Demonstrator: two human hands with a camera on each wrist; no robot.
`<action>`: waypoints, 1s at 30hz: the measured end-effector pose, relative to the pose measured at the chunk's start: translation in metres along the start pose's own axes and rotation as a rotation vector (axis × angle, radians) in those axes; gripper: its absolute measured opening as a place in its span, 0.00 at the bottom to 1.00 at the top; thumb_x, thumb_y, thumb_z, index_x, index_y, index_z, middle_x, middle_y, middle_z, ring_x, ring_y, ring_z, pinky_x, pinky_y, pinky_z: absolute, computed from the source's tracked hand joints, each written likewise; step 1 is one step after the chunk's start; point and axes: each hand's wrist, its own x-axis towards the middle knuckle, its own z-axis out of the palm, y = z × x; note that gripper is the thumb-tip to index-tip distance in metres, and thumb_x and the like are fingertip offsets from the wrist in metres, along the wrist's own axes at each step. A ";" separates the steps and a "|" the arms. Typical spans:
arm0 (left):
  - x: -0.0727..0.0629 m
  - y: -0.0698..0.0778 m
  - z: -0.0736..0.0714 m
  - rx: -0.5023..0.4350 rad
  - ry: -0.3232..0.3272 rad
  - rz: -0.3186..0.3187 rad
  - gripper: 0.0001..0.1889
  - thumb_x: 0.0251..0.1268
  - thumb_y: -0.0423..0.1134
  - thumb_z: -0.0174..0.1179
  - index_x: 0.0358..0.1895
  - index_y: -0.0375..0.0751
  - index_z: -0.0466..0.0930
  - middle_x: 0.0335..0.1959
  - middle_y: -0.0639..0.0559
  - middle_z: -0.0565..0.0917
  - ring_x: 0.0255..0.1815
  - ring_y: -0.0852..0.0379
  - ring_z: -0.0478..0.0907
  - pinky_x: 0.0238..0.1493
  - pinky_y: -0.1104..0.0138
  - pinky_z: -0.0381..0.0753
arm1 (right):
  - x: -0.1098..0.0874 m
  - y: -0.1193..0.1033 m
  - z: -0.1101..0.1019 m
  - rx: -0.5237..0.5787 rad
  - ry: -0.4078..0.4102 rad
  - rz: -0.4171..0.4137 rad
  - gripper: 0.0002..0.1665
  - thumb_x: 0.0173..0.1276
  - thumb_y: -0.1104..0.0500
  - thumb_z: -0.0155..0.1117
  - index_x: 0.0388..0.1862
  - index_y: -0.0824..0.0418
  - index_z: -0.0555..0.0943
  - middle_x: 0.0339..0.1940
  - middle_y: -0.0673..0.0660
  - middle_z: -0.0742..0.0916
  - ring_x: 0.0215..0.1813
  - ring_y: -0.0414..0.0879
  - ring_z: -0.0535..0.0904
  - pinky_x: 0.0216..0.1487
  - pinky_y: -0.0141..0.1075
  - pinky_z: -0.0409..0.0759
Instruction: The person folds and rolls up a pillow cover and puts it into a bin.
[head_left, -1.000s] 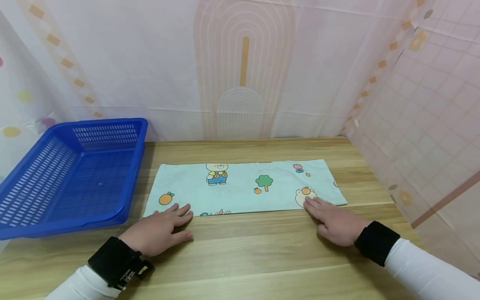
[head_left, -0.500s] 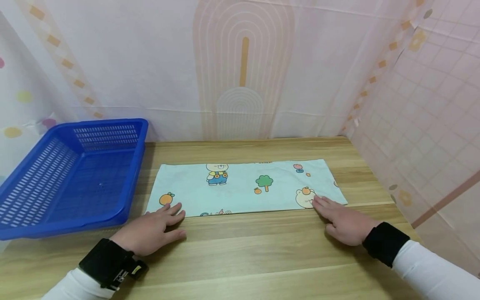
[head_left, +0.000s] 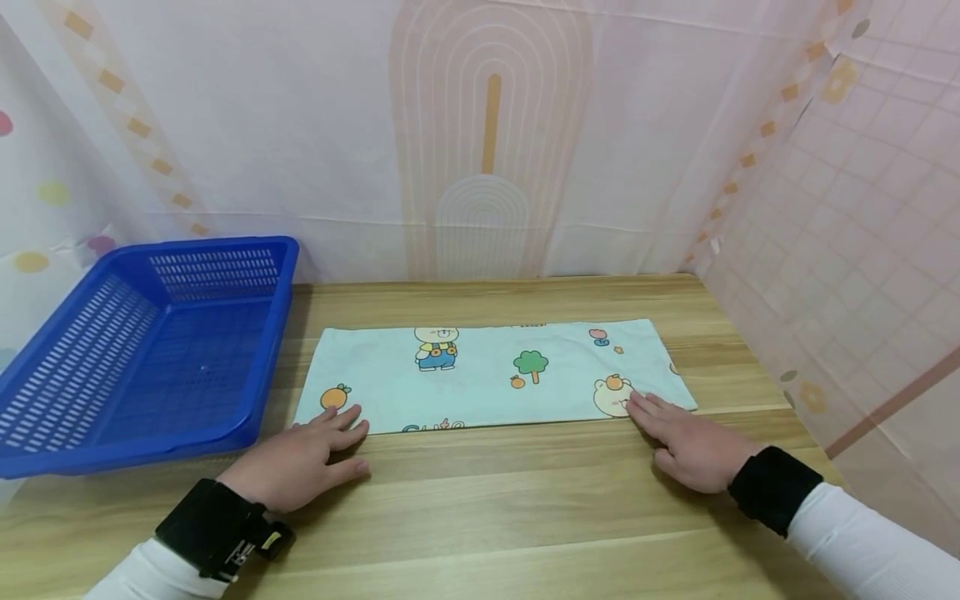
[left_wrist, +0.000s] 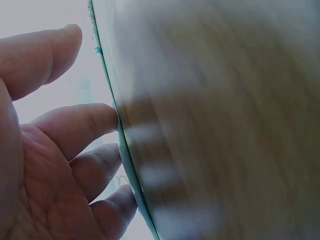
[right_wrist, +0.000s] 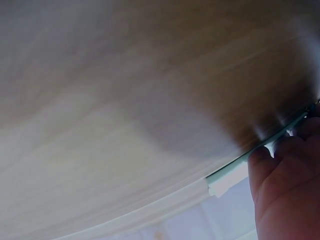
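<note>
A light-blue cloth (head_left: 465, 379), printed with bears, oranges and a tree, lies folded in a long flat strip across the table. At its near left corner rest the fingertips of my left hand (head_left: 300, 462), the thumb held apart over the wood. My right hand (head_left: 697, 446) touches the near edge toward the right end, beside a printed bear face, with its fingers stretched forward. In the left wrist view, straight fingers of the left hand (left_wrist: 65, 150) meet the thin cloth edge (left_wrist: 131, 165). The right wrist view has the right hand (right_wrist: 290, 195) against the cloth edge (right_wrist: 232, 172).
A blue plastic basket (head_left: 262, 358) with slotted walls stands at the left of the table. The wooden tabletop (head_left: 495, 517) extends in front of the cloth. Patterned pale curtains (head_left: 337, 125) hang behind and along the right side.
My left hand has slid slightly left along the cloth's near edge, and my right hand slightly right. The cloth lies where it was. Both hands have barely moved in the last half second.
</note>
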 end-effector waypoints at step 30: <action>-0.007 -0.016 0.002 -0.046 0.011 -0.021 0.41 0.75 0.68 0.54 0.78 0.41 0.70 0.85 0.37 0.58 0.82 0.24 0.53 0.73 0.32 0.65 | -0.009 0.024 0.004 0.009 0.090 0.085 0.39 0.79 0.58 0.53 0.82 0.73 0.58 0.84 0.73 0.61 0.84 0.72 0.56 0.79 0.65 0.60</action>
